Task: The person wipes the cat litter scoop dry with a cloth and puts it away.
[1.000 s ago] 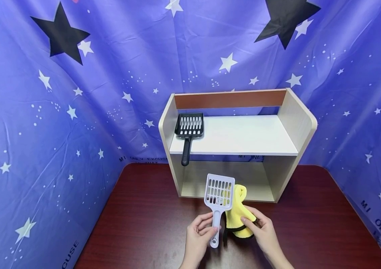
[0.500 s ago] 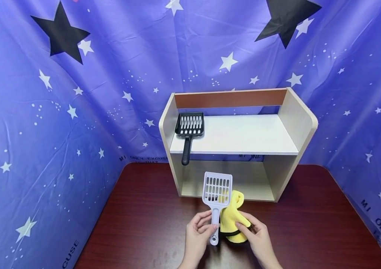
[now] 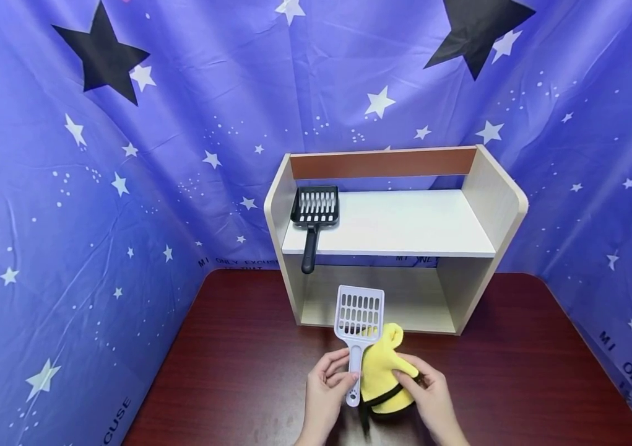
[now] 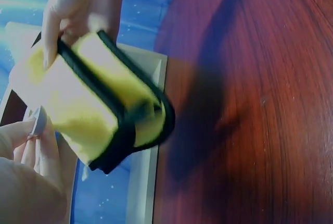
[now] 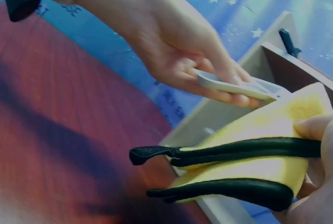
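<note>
My left hand pinches the handle of a pale grey-white slotted litter scoop, whose head points away from me. In my right hand is a folded yellow cloth with black edging, gripped by its right side between thumb and fingers. The cloth lies just right of the scoop and partly behind its head. In the left wrist view the yellow cloth hangs in folds above the table, and the scoop is mostly hidden. The right wrist view shows the scoop's handle between the left thumb and fingers.
A two-tier wooden shelf stands at the back of the dark red table. On its white upper board lies a black slotted scoop, handle jutting over the front edge. Blue star-patterned fabric surrounds the table.
The cloth and right hand have come slightly left and toward me, and the cloth's folds have shifted. The scoop and left hand have moved a little left.
</note>
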Available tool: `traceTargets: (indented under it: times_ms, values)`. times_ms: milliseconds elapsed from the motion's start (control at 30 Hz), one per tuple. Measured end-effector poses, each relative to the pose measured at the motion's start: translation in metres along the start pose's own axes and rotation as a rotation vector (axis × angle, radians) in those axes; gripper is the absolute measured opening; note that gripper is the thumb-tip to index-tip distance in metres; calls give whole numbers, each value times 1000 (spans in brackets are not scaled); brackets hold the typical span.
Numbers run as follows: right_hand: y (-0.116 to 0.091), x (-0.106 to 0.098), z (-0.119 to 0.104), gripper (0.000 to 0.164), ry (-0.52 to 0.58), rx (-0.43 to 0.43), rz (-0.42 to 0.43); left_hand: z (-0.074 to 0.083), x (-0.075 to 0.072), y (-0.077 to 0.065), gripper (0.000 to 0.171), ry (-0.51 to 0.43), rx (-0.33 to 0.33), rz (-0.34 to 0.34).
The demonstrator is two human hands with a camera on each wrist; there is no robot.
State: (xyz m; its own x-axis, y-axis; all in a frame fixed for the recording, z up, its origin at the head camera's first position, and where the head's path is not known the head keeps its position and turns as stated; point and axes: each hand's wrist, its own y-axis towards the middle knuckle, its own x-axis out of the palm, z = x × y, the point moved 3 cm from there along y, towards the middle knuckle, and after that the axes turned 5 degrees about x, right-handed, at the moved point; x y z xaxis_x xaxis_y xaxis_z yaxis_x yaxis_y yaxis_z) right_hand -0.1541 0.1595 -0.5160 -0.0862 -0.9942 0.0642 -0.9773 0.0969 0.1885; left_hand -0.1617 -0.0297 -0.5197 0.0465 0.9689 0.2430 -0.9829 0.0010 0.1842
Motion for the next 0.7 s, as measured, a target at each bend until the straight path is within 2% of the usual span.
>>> traceTargets:
  times_ms: [167,367,500,700]
  values:
    - [13,-18,-10,22,-11,62,142,2,-1,-2,45,-11,-16,-35]
    - [30,-32,-25,22,16,48,245,3,5,-6,45,-40,-58,-93]
    - [38,-37,-32,23,22,30,251,4,9,-8,45,-46,-73,-121]
    - [39,-34,-33,24,-15,-10,177,5,12,-6,44,-45,-66,-114]
